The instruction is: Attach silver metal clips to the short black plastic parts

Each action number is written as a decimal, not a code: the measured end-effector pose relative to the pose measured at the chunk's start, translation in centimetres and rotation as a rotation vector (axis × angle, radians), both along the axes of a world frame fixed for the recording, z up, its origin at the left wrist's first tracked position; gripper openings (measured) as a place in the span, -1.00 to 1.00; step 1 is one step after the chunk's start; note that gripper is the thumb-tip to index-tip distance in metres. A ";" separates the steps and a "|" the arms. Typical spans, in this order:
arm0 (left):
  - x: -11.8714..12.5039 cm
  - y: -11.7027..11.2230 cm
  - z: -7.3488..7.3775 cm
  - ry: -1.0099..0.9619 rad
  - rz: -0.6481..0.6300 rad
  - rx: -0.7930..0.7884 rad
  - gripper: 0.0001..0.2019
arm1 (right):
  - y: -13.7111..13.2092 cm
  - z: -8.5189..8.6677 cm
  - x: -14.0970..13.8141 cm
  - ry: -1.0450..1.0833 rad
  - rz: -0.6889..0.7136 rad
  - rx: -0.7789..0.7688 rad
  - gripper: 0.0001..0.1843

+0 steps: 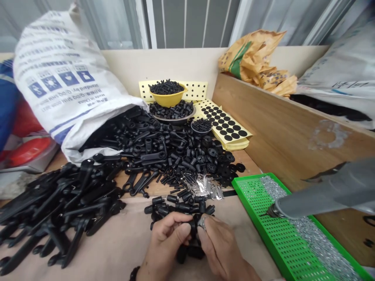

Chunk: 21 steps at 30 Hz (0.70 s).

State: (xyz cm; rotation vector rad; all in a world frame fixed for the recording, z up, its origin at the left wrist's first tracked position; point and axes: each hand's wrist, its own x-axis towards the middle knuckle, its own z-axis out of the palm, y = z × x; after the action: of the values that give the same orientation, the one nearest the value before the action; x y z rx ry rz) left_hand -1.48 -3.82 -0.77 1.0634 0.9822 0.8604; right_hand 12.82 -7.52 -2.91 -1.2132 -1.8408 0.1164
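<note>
My left hand point(166, 242) and my right hand point(218, 246) meet at the bottom centre over the brown table, both closed in a pinch on a small black plastic part point(192, 227) held between them. My right fingertips also press a small shiny metal piece point(202, 221) against it. Just beyond my hands lies a cluster of short black cylindrical parts point(178, 207), with a few more black pieces under my wrists. Small shiny metal clips point(205, 187) lie behind that cluster.
A white woven sack point(64, 82) spills black handles point(146, 148); long black levers point(58, 207) pile at left. A yellow bowl point(168, 99), metal dish and yellow sticker sheets point(225, 125) stand behind. A green perforated tray point(263, 226) of screws and a grey power screwdriver point(328, 195) sit right.
</note>
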 end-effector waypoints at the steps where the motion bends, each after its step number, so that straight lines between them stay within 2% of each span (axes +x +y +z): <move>1: 0.0 0.0 0.0 -0.008 0.005 -0.026 -0.72 | 0.0 -0.1 0.0 -0.042 -0.031 0.051 -0.78; 4: 0.1 -0.2 0.0 -0.017 0.005 -0.074 -0.69 | 0.0 -0.4 0.0 -0.132 -0.096 0.128 -0.81; 12: 0.7 -0.3 0.7 -0.010 -0.029 -0.130 -0.65 | 0.1 0.6 0.7 -0.209 -0.109 0.179 -0.79; 15: 0.7 -0.1 0.8 0.007 -0.019 -0.094 -0.67 | 0.1 0.8 0.7 -0.118 -0.051 0.108 -0.76; 21: 0.4 -0.3 0.9 0.100 -0.028 0.103 -0.78 | -0.6 1.0 0.4 0.183 0.065 -0.178 -0.73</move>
State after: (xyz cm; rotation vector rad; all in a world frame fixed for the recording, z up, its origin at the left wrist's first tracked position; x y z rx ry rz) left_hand -1.04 -4.11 0.13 1.2154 1.0128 0.8483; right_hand 13.25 -8.08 -1.93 -1.2205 -1.7374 0.4220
